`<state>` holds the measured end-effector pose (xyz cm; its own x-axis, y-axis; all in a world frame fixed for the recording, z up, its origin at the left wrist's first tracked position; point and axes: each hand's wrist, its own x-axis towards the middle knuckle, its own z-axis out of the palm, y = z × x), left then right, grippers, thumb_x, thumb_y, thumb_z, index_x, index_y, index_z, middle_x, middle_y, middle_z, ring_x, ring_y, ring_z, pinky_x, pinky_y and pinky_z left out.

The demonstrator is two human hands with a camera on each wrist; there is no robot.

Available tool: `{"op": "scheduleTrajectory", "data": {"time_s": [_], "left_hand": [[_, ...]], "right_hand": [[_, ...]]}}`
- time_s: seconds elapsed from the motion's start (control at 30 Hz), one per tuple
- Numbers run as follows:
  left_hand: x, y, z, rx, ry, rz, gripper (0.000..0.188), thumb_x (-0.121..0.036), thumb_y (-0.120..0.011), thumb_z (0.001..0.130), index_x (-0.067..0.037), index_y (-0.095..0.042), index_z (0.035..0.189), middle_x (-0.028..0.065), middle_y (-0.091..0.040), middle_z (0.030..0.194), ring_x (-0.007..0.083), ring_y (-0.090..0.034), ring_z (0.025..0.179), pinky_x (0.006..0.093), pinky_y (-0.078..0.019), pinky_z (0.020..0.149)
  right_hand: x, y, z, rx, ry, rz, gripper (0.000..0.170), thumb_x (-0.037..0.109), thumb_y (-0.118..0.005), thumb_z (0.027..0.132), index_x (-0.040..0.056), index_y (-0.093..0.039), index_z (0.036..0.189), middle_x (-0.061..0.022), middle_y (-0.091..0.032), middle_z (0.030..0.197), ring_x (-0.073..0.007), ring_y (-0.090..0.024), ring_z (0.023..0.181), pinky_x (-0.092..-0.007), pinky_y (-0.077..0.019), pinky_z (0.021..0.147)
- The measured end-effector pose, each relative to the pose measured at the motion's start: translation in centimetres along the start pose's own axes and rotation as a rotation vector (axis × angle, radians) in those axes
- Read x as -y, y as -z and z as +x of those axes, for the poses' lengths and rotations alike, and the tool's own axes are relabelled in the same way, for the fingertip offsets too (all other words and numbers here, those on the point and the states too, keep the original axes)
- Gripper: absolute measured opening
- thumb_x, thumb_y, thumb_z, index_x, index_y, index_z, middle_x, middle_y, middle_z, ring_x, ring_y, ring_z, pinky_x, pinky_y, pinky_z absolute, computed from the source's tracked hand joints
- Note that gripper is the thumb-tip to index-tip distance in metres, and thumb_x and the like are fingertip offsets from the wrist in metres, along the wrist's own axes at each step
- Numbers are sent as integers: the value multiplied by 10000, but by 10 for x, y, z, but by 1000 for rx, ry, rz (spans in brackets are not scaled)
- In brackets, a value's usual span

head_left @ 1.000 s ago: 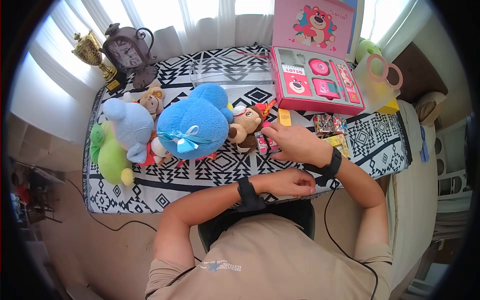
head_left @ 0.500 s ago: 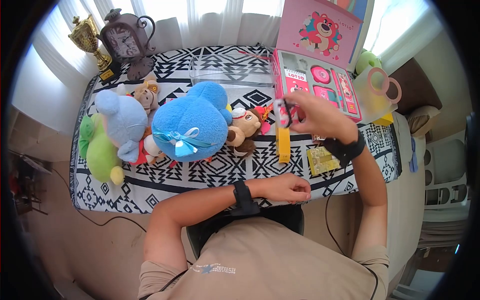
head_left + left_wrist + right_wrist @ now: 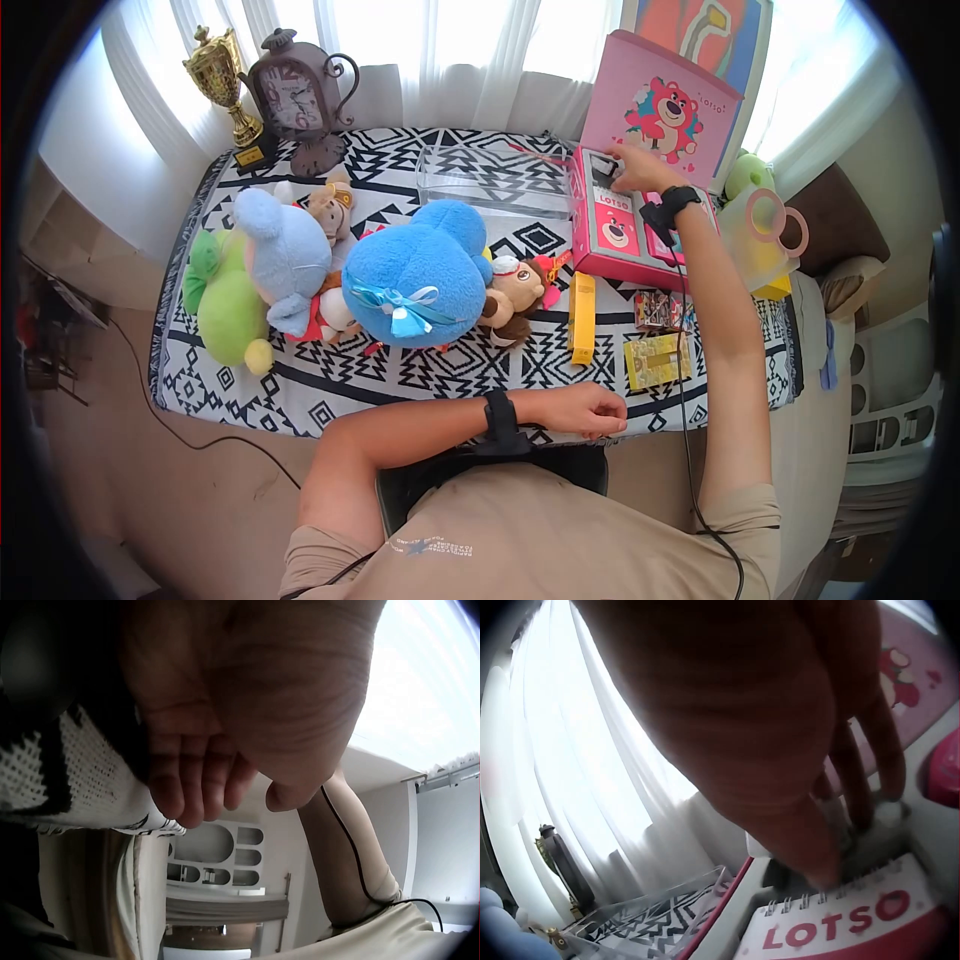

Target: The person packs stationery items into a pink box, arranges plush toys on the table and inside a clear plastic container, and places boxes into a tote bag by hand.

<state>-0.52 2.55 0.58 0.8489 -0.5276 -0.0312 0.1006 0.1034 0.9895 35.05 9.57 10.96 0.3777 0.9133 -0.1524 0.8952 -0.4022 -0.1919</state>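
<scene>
My right hand (image 3: 645,172) reaches into the back left corner of the open pink gift box (image 3: 632,268), fingers pointing down. In the right wrist view the thumb and fingers curl at a grey recess just behind a spiral notepad (image 3: 840,919) lettered LOTSO. A small pink-and-white item with a black band (image 3: 607,168) is at those fingers, mostly hidden by the hand. My left hand (image 3: 585,410) rests near the table's front edge with loosely curled fingers. Its palm shows nothing held in the left wrist view.
A clear tray (image 3: 490,185) lies left of the box. Nearer me are a long yellow box (image 3: 582,320), a yellow patterned pack (image 3: 655,362) and small printed packs (image 3: 655,308). Plush toys, including a large blue one (image 3: 415,285), fill the left side. A clock (image 3: 298,95) and trophy (image 3: 225,85) stand behind.
My right hand picked up the pink-and-white item from beside the monkey plush and carried it back and right into the gift box. My left hand stayed near the front edge.
</scene>
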Motion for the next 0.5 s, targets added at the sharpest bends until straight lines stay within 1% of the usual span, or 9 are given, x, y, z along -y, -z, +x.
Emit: {"op": "scheduleTrajectory", "data": {"time_s": [0.07, 0.1, 0.2, 0.23, 0.3, 0.33, 0.4, 0.5], "left_hand": [[0, 1, 0, 13, -4, -6, 307, -315, -558, 996, -12, -606, 988, 9, -605, 765, 84, -579, 692, 254, -484, 649], [-2, 0, 0, 11, 9, -24, 304, -315, -556, 997, -15, -607, 985, 8, -602, 766, 81, -575, 689, 251, -482, 649], [-1, 1, 0, 13, 15, -29, 297, -310, -551, 999, -18, -606, 981, 10, -603, 768, 81, -577, 691, 251, -482, 652], [-1, 1, 1, 13, 16, -31, 297, -310, -551, 999, -18, -606, 981, 10, -603, 768, 81, -577, 691, 251, -482, 652], [-1, 0, 1, 8, 9, -20, 293, -304, -549, 999, -18, -605, 977, 10, -605, 765, 81, -579, 692, 252, -482, 655], [-1, 1, 1, 8, 11, -20, 293, -304, -549, 999, -18, -605, 977, 10, -605, 765, 81, -579, 692, 252, -482, 655], [0, 1, 1, 10, 5, -18, 291, -303, -550, 999, -17, -604, 974, 9, -606, 760, 81, -580, 691, 254, -481, 654], [-2, 1, 1, 11, 11, -17, 294, -305, -552, 998, -17, -607, 980, 8, -607, 757, 80, -581, 691, 254, -480, 653]], "right_hand": [[1, 1, -3, -74, 31, -4, 671, 190, -764, 726, 32, -542, 1338, -189, -617, 1267, -311, -597, 1156, -365, -478, 973], [3, 0, -5, -68, 28, -5, 671, 190, -764, 726, 32, -542, 1338, -189, -617, 1267, -311, -597, 1156, -365, -478, 973], [7, -5, -10, -78, 14, 116, 446, 171, -728, 805, 36, -639, 1221, -165, -664, 1161, -280, -629, 1079, -366, -493, 928], [5, -8, -10, -77, 14, 118, 446, 171, -728, 805, 36, -639, 1221, -165, -664, 1161, -280, -629, 1079, -366, -493, 928], [4, -14, -10, -146, 86, 13, 394, 188, -708, 829, 36, -662, 1189, -161, -686, 1079, -281, -646, 1013, -369, -502, 885], [6, -17, -11, -147, 85, 15, 394, 188, -708, 829, 36, -662, 1189, -161, -686, 1079, -281, -646, 1013, -369, -502, 885], [10, -22, -11, -178, 58, -32, 392, 206, -693, 840, 25, -656, 1186, -158, -691, 1027, -281, -653, 953, -366, -508, 839], [2, -22, -9, -127, 104, 39, 345, 191, -672, 852, 9, -656, 1144, -161, -689, 994, -271, -656, 916, -362, -510, 819]]}}
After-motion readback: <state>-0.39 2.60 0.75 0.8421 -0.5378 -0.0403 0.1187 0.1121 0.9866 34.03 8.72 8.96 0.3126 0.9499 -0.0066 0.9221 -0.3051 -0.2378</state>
